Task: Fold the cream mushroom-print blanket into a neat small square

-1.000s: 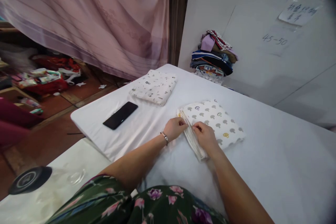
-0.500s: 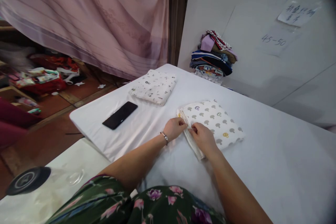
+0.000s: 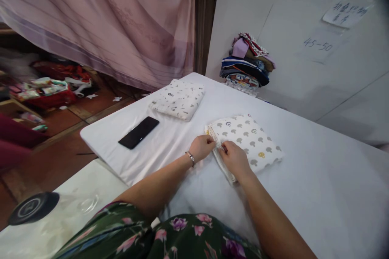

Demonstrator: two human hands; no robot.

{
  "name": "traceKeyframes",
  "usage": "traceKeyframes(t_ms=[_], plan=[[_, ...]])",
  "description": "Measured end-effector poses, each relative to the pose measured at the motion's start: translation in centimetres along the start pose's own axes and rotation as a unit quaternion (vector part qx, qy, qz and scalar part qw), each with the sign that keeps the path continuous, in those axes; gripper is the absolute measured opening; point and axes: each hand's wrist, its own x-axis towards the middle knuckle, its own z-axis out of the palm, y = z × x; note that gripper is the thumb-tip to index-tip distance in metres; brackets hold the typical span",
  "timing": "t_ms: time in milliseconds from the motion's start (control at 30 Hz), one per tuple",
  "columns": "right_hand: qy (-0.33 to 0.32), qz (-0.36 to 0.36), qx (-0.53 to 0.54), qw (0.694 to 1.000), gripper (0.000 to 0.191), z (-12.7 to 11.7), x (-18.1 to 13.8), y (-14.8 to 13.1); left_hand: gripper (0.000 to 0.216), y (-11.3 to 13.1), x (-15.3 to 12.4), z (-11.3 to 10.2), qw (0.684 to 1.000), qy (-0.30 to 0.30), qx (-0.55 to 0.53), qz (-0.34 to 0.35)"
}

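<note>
A folded white cloth with grey mushroom prints [image 3: 243, 131] lies on the white-covered table [image 3: 319, 174]. My left hand [image 3: 202, 148], a bracelet at its wrist, pinches the layered near-left edge of this cloth. Close beside it, my right hand [image 3: 235, 158] also grips that edge with thumb and fingers, its palm side hidden. Farther back, a second folded cloth with small scattered prints [image 3: 179, 99] lies flat. Left of my hands, a black phone [image 3: 139, 132] rests on the table cover.
Against the wall stands a stack of folded clothes [image 3: 246, 64]. A pink curtain [image 3: 146, 24] hangs behind the table. At lower left, a dark round lid [image 3: 34, 208] sits on a pale surface. A red box of items [image 3: 57, 93] is on the tiled floor.
Both hands stay at the mushroom-print cloth's edge with almost no movement. The view has shifted very slightly.
</note>
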Motion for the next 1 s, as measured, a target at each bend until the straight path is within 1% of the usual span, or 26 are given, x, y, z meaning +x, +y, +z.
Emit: traceKeyframes(t_ms=[100,200,267,400,500,633,733,833,1000], plan=[[-0.007,-0.002,-0.024,1.000,0.011,0.12,0.01,0.01,0.016,0.06,-0.05,-0.04,1.000,-0.002,0.004,0.003],[-0.012,-0.004,-0.024,1.000,0.015,0.00,0.03,0.10,0.014,0.11,-0.10,-0.11,1.000,-0.004,0.006,0.000],[-0.005,-0.004,0.003,1.000,0.017,-0.17,0.02,0.15,0.013,0.11,-0.08,-0.13,1.000,-0.005,0.007,0.001],[0.026,-0.003,0.103,0.994,0.016,-0.50,-0.08,0.14,0.012,0.04,0.01,-0.14,1.000,-0.009,0.011,0.001],[0.035,-0.008,0.124,0.992,0.016,-0.51,-0.14,0.03,0.013,0.00,0.08,-0.19,1.000,-0.008,0.016,-0.005],[0.033,-0.014,0.111,0.993,0.016,-0.12,0.00,0.08,0.014,0.05,0.17,-0.37,1.000,0.002,0.022,-0.016],[0.017,-0.013,0.080,0.997,0.015,0.22,0.16,0.17,0.016,0.09,0.26,-0.46,0.999,-0.002,0.026,-0.021],[0.001,-0.001,0.048,0.999,0.013,0.33,0.18,0.01,0.015,0.09,0.31,-0.50,0.999,-0.004,0.027,-0.023],[0.003,0.015,-0.011,1.000,0.011,0.27,0.05,-0.48,0.015,0.10,0.30,-0.58,0.999,-0.005,0.026,-0.020]])
